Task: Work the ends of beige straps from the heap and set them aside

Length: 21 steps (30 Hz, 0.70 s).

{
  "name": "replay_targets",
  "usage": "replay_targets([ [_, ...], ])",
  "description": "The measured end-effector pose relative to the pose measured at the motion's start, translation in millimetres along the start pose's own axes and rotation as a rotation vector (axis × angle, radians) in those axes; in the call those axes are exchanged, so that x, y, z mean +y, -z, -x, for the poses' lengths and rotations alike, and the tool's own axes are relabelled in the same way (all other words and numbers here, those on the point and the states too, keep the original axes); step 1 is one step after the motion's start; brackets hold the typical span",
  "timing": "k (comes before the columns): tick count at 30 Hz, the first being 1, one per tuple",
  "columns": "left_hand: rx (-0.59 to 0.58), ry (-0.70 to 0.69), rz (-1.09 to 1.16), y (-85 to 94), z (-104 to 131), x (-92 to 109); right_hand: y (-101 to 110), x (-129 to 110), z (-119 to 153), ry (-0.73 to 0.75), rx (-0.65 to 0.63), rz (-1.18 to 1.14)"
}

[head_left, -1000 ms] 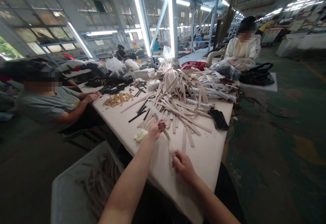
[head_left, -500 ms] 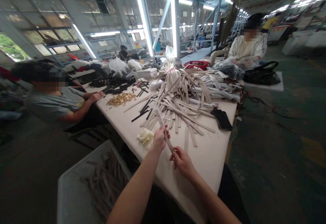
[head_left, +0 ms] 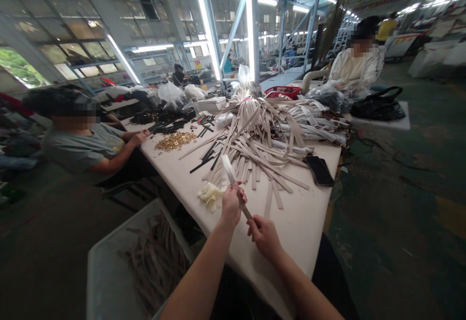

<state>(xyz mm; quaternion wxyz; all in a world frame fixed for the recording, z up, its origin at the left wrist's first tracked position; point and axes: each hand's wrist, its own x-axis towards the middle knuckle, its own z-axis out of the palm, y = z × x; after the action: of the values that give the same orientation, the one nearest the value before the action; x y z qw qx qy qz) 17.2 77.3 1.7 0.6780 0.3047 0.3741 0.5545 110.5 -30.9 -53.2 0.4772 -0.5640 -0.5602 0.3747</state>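
A grey-beige strap (head_left: 245,210) with a pale, shiny wrapped-looking upper end slants between my hands above the table (head_left: 294,213). My left hand (head_left: 232,204) is closed round its middle. Lower down, my right hand (head_left: 262,231) pinches the strap near its bottom end. Beyond them a large bundle of beige straps (head_left: 251,121) fans out over the table, tied with a pink band. A crumpled pale yellow cloth (head_left: 210,195) lies just left of my left hand. Short black strips (head_left: 207,157) lie behind it.
Gold metal pieces (head_left: 175,141) are heaped at the left, near a person (head_left: 83,145). A black phone (head_left: 319,170) lies at the right edge. Below left stands a white bin (head_left: 95,271) holding straps. Another person (head_left: 355,67) is at the back right, near a red basket (head_left: 282,91).
The fingers of my right hand have closed more tightly on the strap's lower end. The view has shifted slightly, and the strap's pale upper end shows more plainly.
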Motion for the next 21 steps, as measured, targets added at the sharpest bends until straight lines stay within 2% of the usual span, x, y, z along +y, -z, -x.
replay_targets([
  [4,-0.034,0.052,-0.078,-8.8,19,-20,-1,-2,-3,-0.035,0.011,-0.086],
  [6,-0.044,0.038,-0.094,-15.0,23,-22,1,-3,-2,-0.048,0.014,-0.113],
  [11,-0.107,-0.024,-0.102,-29.4,24,3,11,-9,4,0.009,-0.077,-0.274],
  [14,-0.187,-0.001,-0.174,-30.9,38,10,18,-13,-7,-0.001,0.002,-0.486],
  [16,-0.209,0.031,-0.22,-28.0,53,3,26,-19,-32,-0.086,0.014,-0.665],
  [17,-0.207,0.049,-0.235,-25.8,60,-2,31,-23,-50,-0.137,-0.044,-0.737],
  [19,-0.183,0.083,-0.244,-20.8,73,-16,42,-35,-95,-0.221,-0.177,-0.785],
  [21,-0.14,0.109,-0.228,-16.0,81,-29,50,-52,-146,-0.254,-0.146,-0.772],
])
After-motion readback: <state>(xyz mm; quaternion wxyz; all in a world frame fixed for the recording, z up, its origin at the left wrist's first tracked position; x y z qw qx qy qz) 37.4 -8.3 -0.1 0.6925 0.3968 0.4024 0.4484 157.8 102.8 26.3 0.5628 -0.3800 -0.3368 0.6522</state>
